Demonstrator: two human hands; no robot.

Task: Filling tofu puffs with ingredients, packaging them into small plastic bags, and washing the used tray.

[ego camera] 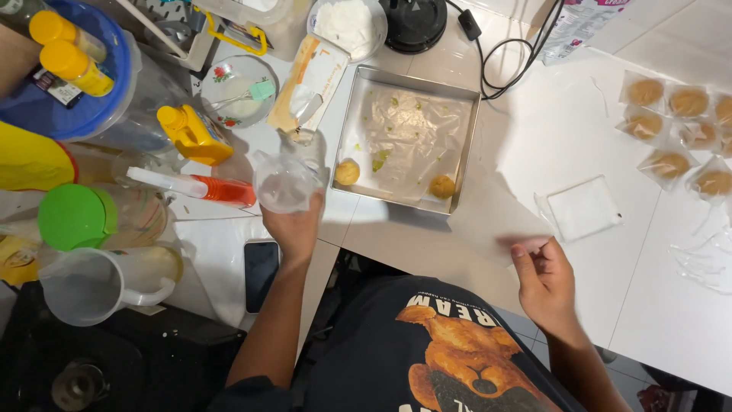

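The left hand [296, 229] grips a small clear plastic cup [284, 185], fingers wrapped round its lower wall from below; the cup is tipped so its open mouth faces up toward the camera, its long axis leaning away from the person toward the metal baking tray [465, 130]. It looks see-through and blurred, held just above the white worktop [564, 99] beside the tray's near left corner. The right hand [545, 282] pinches the near edge of a thin translucent sheet [492, 217] between thumb and fingers; the sheet lies flat, its long side running away toward the tray. Two yellowish dough balls [347, 172] sit inside the tray on a crinkled film lining.
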